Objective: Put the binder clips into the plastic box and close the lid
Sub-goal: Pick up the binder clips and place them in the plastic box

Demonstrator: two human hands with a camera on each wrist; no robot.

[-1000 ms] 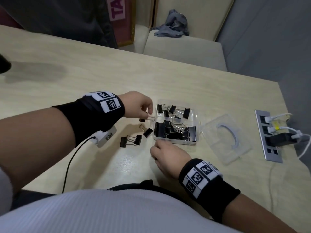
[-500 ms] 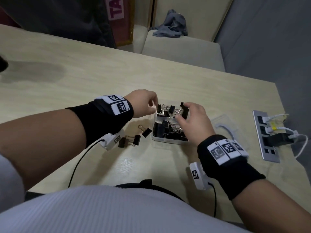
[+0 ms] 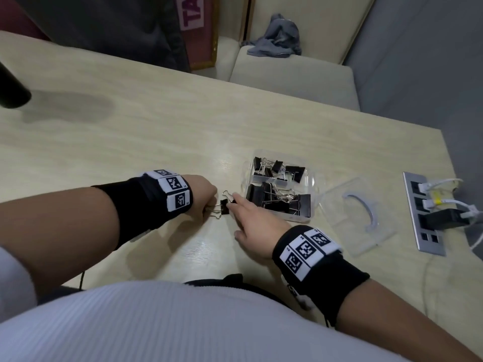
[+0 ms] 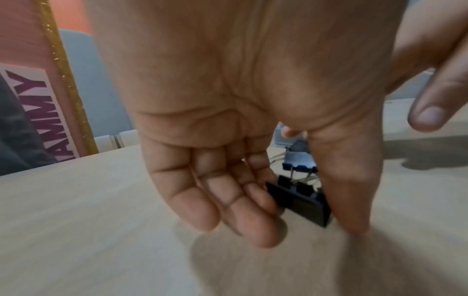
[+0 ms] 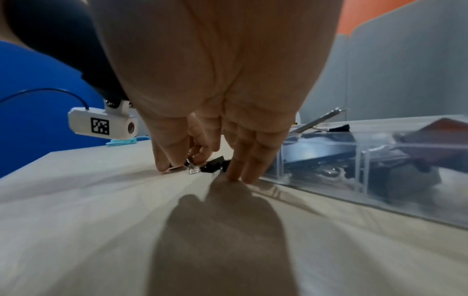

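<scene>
Head view: most binder clips already sit in the plastic box (image 3: 281, 188), which is open on the surface (image 3: 130, 142); both of its compartments hold black clips with wire handles. The clear lid (image 3: 359, 218) lies flat on the surface just right of the box, not on it. Two loose clips are left outside, just left of the box: one clip (image 3: 224, 206) by the left hand (image 3: 206, 195), and a second clip (image 3: 233, 200) under the fingertips of the right hand (image 3: 254, 226).

Left wrist view: the left hand's grip is fingers pointing down at the surface, a black clip (image 4: 300, 202) sitting between the index finger and the other fingers. Touching for sure, but a firm pinch I cannot tell; the thumb sticks out to the side and is not on the clip.

Right wrist view: the right hand's (image 5: 215, 96) fingers are straight and point down, tips on the surface, one finger against the black clip (image 5: 212, 166). No closed pinch visible. The box wall (image 5: 354, 166) is just beside these fingers.

Judgement: late stage of loading. What remains is to pick up these two last clips, drop them in the box, then fetch the lid and press it shut. No other stray clips are visible on the surface.
</scene>
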